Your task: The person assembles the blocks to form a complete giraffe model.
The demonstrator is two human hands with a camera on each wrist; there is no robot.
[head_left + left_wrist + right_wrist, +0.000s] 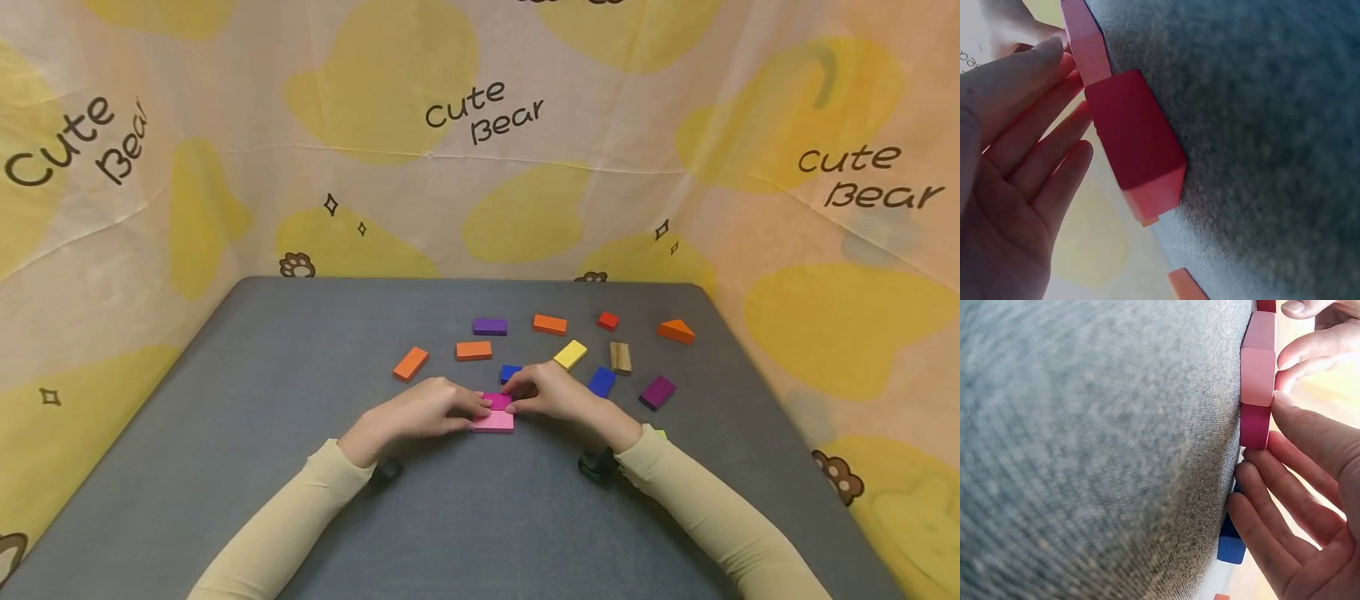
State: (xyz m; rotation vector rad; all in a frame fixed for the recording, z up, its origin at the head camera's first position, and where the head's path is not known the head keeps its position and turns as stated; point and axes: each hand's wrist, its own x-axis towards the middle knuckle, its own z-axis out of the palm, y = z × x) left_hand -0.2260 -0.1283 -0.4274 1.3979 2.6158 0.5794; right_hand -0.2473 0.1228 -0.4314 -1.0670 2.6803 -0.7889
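Left hand (427,407) and right hand (561,396), fingers loosely extended, touch magenta block (498,402), against far side of light pink block (492,422). Only head view shows yellow block (570,355), beyond light pink. Magenta: plain, flat-sided; reads red in left wrist view.

Both hands (427,407) (557,392) on pink blocks (492,422), other blocks (474,351) scattered, grey table (487,517)

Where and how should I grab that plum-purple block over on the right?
Pinch the plum-purple block across its two long sides, near the middle, the right hand coming from above. It lies flat, its oblong shape slanted, and no other block touches it, so thumb and fingers should fit.
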